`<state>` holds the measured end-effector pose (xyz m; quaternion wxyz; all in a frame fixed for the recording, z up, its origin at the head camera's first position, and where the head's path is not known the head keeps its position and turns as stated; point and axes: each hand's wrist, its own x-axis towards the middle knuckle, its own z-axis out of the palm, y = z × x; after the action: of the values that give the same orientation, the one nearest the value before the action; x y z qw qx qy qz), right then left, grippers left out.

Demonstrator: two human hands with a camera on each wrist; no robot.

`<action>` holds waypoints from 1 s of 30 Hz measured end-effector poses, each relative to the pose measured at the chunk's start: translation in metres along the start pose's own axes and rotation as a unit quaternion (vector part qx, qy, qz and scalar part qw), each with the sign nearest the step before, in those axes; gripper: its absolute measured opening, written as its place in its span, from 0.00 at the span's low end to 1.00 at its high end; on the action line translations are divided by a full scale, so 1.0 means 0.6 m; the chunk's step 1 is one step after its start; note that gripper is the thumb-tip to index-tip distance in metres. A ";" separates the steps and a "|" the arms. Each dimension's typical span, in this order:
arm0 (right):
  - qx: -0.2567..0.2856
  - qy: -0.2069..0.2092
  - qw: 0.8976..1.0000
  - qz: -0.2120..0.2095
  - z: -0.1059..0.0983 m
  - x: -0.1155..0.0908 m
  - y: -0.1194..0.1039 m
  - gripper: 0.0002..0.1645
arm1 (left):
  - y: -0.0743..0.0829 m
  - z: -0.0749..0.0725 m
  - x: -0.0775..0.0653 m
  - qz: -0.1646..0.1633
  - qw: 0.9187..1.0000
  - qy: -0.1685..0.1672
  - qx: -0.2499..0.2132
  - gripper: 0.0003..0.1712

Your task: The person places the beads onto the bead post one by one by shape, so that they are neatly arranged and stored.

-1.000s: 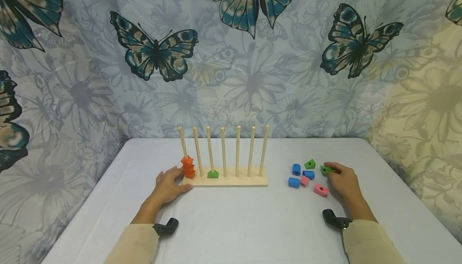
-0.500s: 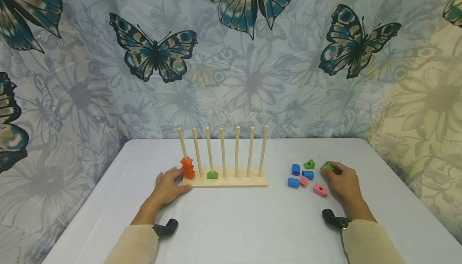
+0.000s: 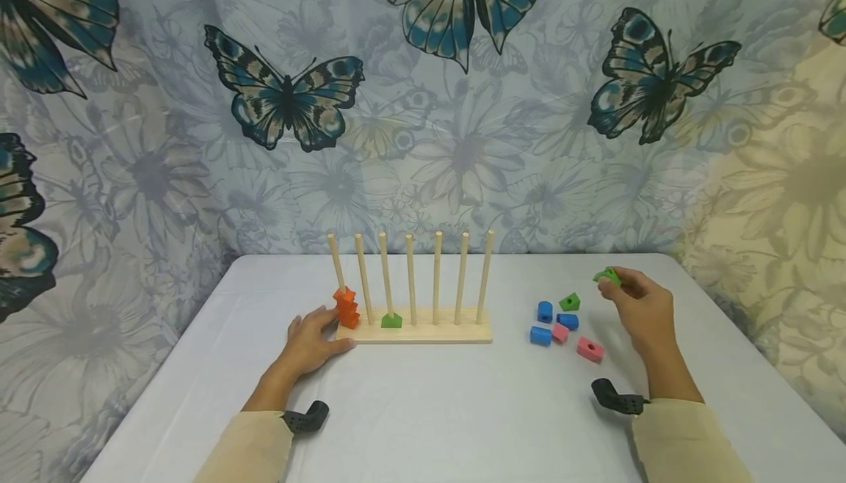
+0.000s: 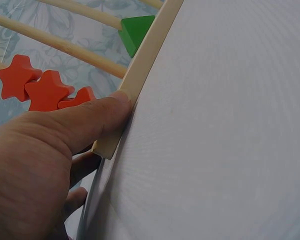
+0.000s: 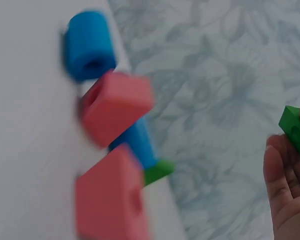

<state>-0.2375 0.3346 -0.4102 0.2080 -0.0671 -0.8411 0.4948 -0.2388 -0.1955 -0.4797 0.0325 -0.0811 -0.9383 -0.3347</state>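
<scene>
My left hand point(image 3: 309, 342) grips the left end of a wooden peg board point(image 3: 429, 332). In the left wrist view its thumb lies on the board's front edge, fingers behind. Several orange star blocks point(image 4: 47, 90) are stacked on the leftmost peg, next to that hand. One green triangular block point(image 3: 391, 321) sits at the foot of the third peg. On the right, my right hand point(image 3: 644, 307) pinches another green triangular block point(image 5: 296, 129) between thumb and fingers, above the loose blocks. A third green triangular block point(image 3: 570, 302) lies on the table nearby.
Blue cylinders point(image 3: 540, 335) and two pink blocks point(image 3: 590, 349) with holes lie close together right of the board on the white table point(image 3: 423, 417). Upright pegs point(image 3: 437, 277) rise along the board. A butterfly-patterned curtain point(image 3: 463, 160) hangs behind the table.
My right hand has lifted the green triangular block from beside the loose blocks and moved it up and away from me. My left hand has stayed at the board's end.
</scene>
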 end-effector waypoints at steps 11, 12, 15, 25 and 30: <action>0.185 0.008 0.971 -0.150 -0.004 -0.030 -0.130 0.19 | 0.005 0.000 0.001 0.003 1.000 0.002 -0.001 0.42; 0.221 -0.004 0.961 -0.166 -0.002 -0.033 -0.143 0.18 | 0.005 0.000 0.000 0.005 1.000 0.001 -0.001 0.42; 0.302 -0.044 0.927 -0.216 0.004 -0.041 -0.185 0.16 | 0.004 -0.001 -0.001 0.005 1.000 0.003 0.002 0.42; 0.273 -0.074 0.919 -0.275 0.054 -0.058 -0.298 0.15 | 0.001 -0.002 -0.001 0.005 1.000 0.008 0.001 0.42; 0.292 -0.097 0.912 -0.272 0.085 -0.065 -0.327 0.15 | 0.001 0.001 -0.002 0.003 1.000 0.008 0.000 0.42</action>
<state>-0.2053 0.1829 -0.2742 0.2625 0.2769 -0.6605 0.6467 -0.2375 -0.1952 -0.4798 0.0412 -0.0814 -0.9377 -0.3354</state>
